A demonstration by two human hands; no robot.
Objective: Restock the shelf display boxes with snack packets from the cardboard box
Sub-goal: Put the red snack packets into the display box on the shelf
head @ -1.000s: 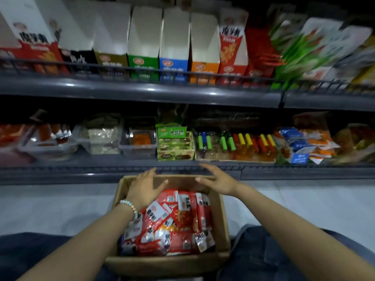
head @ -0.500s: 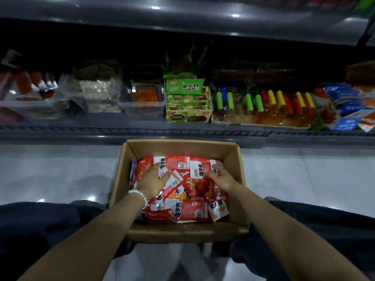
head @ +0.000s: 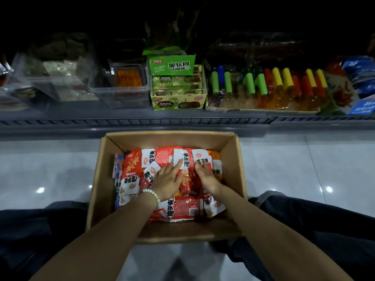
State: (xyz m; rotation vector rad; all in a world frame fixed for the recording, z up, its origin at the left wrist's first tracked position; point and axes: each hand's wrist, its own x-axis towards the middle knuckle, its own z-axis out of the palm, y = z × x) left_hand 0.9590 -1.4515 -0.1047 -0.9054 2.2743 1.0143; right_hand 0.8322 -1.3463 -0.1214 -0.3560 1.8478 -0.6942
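An open cardboard box (head: 170,136) stands on the floor between my knees, in front of the bottom shelf. It holds several red and white snack packets (head: 182,207) in a loose pile. My left hand (head: 166,180), with a bead bracelet on the wrist, lies flat on the pile, its fingers stretched toward a white-topped packet. My right hand (head: 206,176) is beside it, with its fingers curled over the lower edge of another white-topped snack packet (head: 200,158). The upper shelf's display boxes are out of view.
Along the bottom shelf, behind its grey rail (head: 142,120), stand a green display box (head: 178,96), clear plastic bins (head: 125,96), a tray of coloured bottles (head: 269,88) and blue packets (head: 363,78). Glossy floor tiles (head: 50,169) flank the box. My dark trouser legs lie on both sides.
The view has tilted down, so the upper shelf is gone from sight. Both hands dropped from the box's far rim onto the packets and drew together near the middle of the pile.
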